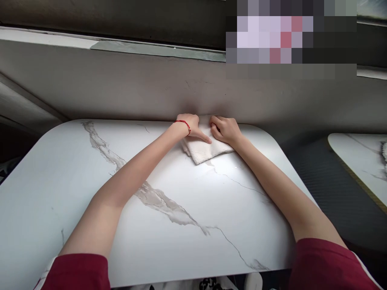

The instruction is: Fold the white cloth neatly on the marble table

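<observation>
A folded white cloth with a bumpy texture lies at the far edge of the white marbled table, close to the wall. My left hand, with a red string bracelet at its wrist, rests on the cloth's left part. Its thumb stretches across the cloth, while its other fingers bend away and are mostly hidden. At the cloth's right side, my right hand has its fingers curled in against the fabric. Layers of the fold show at the cloth's lower left.
A grey wall with a ledge rises directly behind the table. To the right, past a dark gap, stands another marbled table. A pixelated block covers the upper right.
</observation>
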